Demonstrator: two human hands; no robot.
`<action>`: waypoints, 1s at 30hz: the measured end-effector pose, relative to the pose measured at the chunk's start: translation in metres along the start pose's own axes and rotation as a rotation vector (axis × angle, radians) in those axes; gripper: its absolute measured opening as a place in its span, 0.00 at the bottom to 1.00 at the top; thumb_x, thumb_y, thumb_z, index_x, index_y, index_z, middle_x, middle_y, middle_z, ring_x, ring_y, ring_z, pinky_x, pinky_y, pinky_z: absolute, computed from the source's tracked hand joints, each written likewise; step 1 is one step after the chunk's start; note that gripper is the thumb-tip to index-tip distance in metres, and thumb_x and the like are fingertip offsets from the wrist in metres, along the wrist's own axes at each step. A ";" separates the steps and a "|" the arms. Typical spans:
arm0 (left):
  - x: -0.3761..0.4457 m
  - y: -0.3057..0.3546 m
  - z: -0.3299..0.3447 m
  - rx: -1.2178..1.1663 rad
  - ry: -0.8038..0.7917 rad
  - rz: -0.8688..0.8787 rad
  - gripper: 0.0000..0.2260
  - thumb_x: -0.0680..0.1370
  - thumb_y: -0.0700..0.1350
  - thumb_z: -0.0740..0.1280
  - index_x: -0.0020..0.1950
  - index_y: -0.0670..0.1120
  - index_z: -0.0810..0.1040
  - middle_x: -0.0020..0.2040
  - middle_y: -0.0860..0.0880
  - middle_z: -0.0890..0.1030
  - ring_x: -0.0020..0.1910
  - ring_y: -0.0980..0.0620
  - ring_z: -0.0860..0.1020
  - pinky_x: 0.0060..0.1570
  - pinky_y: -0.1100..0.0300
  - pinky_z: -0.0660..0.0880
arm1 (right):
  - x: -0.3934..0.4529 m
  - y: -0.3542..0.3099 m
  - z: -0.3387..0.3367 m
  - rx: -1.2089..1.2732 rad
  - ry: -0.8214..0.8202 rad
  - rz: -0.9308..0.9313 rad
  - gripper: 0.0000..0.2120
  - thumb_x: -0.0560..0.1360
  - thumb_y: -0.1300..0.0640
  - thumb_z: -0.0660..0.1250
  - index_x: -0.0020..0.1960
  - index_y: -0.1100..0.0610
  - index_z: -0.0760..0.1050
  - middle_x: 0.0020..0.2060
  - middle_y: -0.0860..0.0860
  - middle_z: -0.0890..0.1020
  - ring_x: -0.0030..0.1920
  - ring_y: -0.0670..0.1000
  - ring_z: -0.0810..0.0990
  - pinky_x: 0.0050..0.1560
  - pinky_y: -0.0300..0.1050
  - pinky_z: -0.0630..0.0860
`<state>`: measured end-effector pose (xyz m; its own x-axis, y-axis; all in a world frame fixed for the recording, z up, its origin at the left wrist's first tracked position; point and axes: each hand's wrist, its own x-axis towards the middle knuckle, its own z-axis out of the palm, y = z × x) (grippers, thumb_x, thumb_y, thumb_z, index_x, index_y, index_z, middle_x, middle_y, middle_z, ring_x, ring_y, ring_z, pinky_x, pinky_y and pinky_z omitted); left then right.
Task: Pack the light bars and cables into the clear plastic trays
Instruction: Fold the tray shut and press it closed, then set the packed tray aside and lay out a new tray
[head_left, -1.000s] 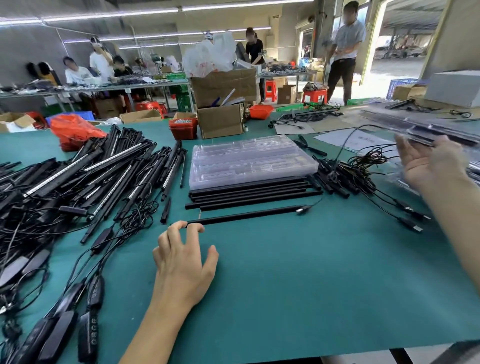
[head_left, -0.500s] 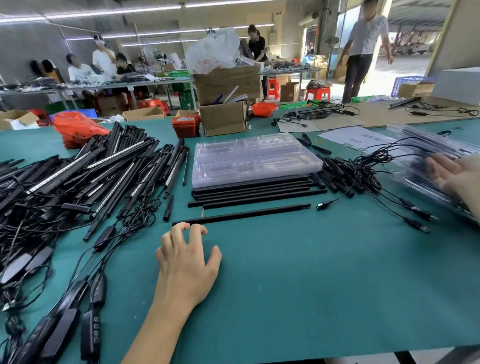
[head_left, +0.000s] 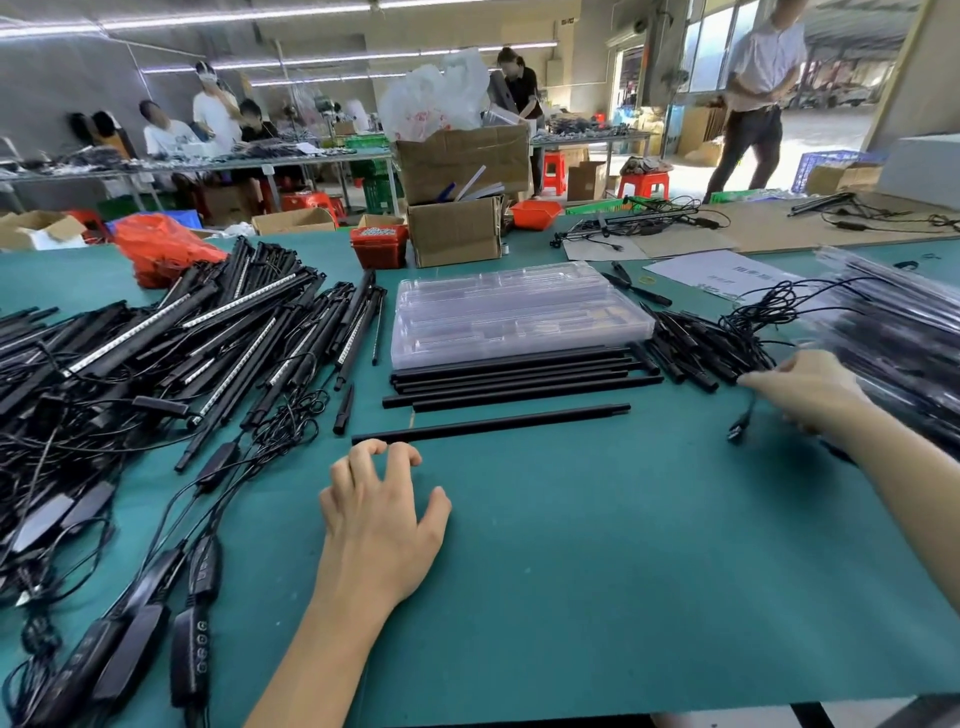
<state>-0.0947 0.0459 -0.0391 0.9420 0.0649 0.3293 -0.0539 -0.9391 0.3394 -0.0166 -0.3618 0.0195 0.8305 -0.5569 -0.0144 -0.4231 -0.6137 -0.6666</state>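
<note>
A stack of clear plastic trays (head_left: 519, 312) lies mid-table. In front of it sits a row of black bars (head_left: 519, 379), and one single black bar (head_left: 493, 423) lies nearer to me. My left hand (head_left: 379, 519) rests on the green mat with loosely curled fingers, its fingertips just short of that bar's left end. My right hand (head_left: 810, 389) reaches left at the tangle of black cables (head_left: 727, 338) and pinches a cable whose plug (head_left: 737, 431) dangles below it, blurred. A big heap of light bars (head_left: 182, 338) with controllers fills the left side.
Packed trays (head_left: 893, 338) are stacked at the right edge. Cardboard boxes (head_left: 457, 228), a red bin (head_left: 378, 247) and an orange bag (head_left: 161, 249) stand behind. People work at far tables; one person walks at the back right.
My right hand left the stack of packed trays on the right, came left to the cable tangle and took up a cable. My left hand barely moved.
</note>
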 end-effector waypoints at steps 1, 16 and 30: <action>0.000 0.000 0.000 0.001 -0.002 -0.001 0.13 0.78 0.57 0.60 0.60 0.55 0.66 0.63 0.52 0.62 0.63 0.49 0.59 0.65 0.51 0.60 | -0.004 0.000 0.003 -0.153 -0.025 0.002 0.18 0.72 0.51 0.72 0.34 0.61 0.70 0.29 0.56 0.77 0.30 0.54 0.75 0.34 0.43 0.70; -0.001 0.001 0.000 -0.002 -0.019 0.001 0.11 0.79 0.58 0.60 0.58 0.56 0.66 0.61 0.53 0.62 0.62 0.50 0.60 0.64 0.53 0.61 | 0.008 -0.006 -0.022 0.245 0.323 0.196 0.15 0.77 0.48 0.68 0.58 0.58 0.79 0.44 0.56 0.85 0.38 0.57 0.86 0.51 0.58 0.82; 0.001 0.000 0.001 -0.005 -0.043 -0.002 0.11 0.79 0.59 0.58 0.57 0.57 0.66 0.60 0.54 0.63 0.62 0.51 0.60 0.63 0.54 0.59 | -0.028 -0.020 0.053 0.323 0.340 0.153 0.27 0.71 0.59 0.68 0.68 0.56 0.64 0.64 0.61 0.70 0.61 0.62 0.70 0.59 0.52 0.68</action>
<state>-0.0934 0.0458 -0.0396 0.9556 0.0516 0.2903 -0.0540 -0.9373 0.3443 -0.0126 -0.3039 -0.0068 0.5795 -0.8112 0.0780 -0.3521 -0.3355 -0.8738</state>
